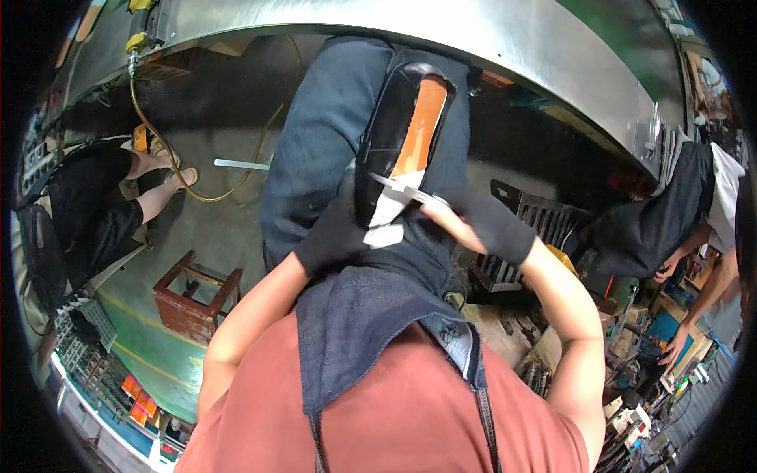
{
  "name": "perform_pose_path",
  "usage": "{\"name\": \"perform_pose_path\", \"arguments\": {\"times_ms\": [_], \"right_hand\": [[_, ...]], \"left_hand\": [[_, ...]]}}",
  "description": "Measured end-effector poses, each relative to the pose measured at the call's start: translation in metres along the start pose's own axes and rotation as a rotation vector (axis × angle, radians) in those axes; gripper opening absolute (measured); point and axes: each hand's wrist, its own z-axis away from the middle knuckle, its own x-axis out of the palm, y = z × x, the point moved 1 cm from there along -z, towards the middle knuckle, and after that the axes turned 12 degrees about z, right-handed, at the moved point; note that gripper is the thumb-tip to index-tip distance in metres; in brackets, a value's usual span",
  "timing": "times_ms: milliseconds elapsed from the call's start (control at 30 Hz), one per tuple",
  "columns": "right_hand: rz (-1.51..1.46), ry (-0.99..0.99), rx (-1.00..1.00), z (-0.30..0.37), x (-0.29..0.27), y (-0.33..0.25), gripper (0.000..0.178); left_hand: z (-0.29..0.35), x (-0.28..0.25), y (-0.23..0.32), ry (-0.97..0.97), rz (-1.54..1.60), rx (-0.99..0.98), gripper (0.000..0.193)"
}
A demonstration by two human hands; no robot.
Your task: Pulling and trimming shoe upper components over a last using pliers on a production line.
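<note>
A black shoe [384,142] lies sole-up along my thighs, its toe pointing away from me. Its underside shows an orange-brown strip [423,118] and, nearer me, a white part [386,206]. My left hand [331,229], in a black glove, is closed round the left side of the shoe's near end; the shoe hides most of its fingers. From the right, my right hand [485,225], gloved with the thumb bare, grips a slim pale knife [410,191]. The blade lies across the white part, pointing left. Whether it touches the surface I cannot tell.
A long metal bench [473,31] curves across the far side. On the left are a wooden stool [197,293], a yellowish hose [213,199] and a seated person [91,205]. A dark slatted crate [544,225] stands at right, near another person's hand [674,347].
</note>
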Motion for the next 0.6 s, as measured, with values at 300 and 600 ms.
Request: {"name": "perform_pose_path", "arguments": {"times_ms": [300,600], "right_hand": [[0.155,0.121,-0.147,0.050,0.015,-0.001,0.038],[0.202,-0.025,0.028,0.045,0.025,0.050,0.040]], "left_hand": [[-0.014,0.010,0.000,0.182,-0.024,-0.072,0.061],[0.008,-0.046,0.078,-0.118,-0.465,-0.116,0.095]]}}
